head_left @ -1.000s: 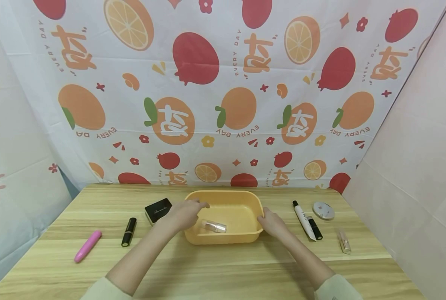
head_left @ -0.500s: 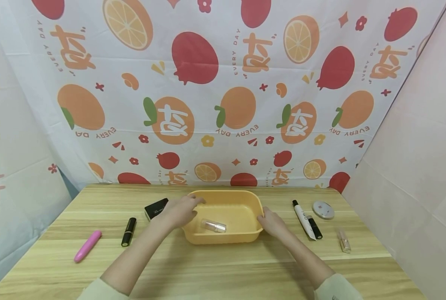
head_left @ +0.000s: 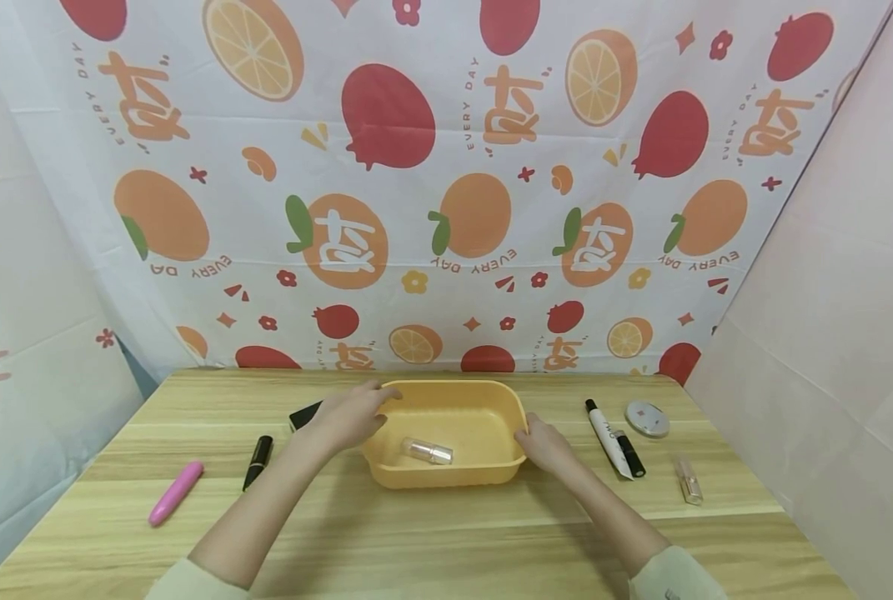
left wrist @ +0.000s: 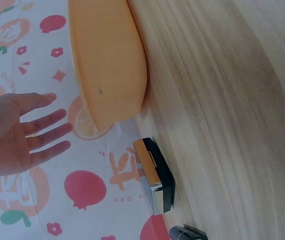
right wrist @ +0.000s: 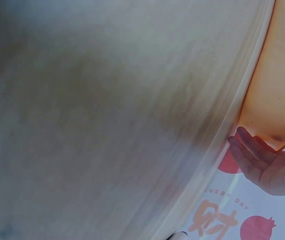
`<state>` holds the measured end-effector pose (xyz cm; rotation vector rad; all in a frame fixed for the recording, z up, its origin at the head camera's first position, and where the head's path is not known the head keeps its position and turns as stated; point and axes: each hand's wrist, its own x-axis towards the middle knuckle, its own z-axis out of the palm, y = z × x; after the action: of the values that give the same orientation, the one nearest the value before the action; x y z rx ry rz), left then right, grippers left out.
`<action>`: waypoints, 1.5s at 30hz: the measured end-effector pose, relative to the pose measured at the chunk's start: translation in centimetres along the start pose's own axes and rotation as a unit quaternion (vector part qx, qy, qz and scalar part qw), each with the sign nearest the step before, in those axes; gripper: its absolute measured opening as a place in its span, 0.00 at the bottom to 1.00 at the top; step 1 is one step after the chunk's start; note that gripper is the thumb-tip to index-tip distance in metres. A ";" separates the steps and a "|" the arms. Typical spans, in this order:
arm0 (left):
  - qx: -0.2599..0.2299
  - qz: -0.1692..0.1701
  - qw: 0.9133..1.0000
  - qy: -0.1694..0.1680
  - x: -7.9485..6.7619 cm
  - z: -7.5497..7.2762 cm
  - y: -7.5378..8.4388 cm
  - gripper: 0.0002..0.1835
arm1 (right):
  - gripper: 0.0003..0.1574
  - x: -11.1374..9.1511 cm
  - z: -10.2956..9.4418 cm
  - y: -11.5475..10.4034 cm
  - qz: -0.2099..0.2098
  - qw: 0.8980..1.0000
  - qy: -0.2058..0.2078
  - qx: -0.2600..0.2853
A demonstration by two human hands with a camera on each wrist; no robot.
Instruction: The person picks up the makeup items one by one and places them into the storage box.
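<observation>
A yellow plastic basin (head_left: 457,477) stands on the wooden table, and a clear-capped lipstick tube (head_left: 427,451) lies inside it. My right hand (head_left: 547,446) grips the basin's right rim; in the right wrist view its fingers lie along the outer wall. Over the basin's left end hovers my left hand (head_left: 350,417). In the left wrist view that hand (left wrist: 25,132) holds nothing, its fingers spread and apart from the basin (left wrist: 110,60). Just left of it, partly hidden by the hand, is a black compact case (head_left: 305,414), whose gold edge shows in the left wrist view.
To the left lie a black tube (head_left: 257,462) and a pink tube (head_left: 176,493). On the right are a white tube (head_left: 608,437), a small black tube (head_left: 630,455), a round silver compact (head_left: 648,419) and a clear lipstick (head_left: 689,483). A fruit-print curtain (head_left: 446,275) hangs behind.
My left hand has drifted left from over the basin's inside to its left end, covering more of the black compact case. The right hand and the basin have hardly moved.
</observation>
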<state>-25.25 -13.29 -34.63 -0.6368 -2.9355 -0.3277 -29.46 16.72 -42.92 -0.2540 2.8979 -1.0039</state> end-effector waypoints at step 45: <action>-0.020 -0.060 0.998 -0.006 -0.7 0.6 -5.5 0.20 | 0.24 -0.1 -0.2 -0.2 -0.007 1.000 -0.004 0.006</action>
<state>-26.98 -18.31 -36.29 -0.4685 -2.9920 -0.3982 -29.32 16.74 -42.61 -0.2758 2.8863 -1.0196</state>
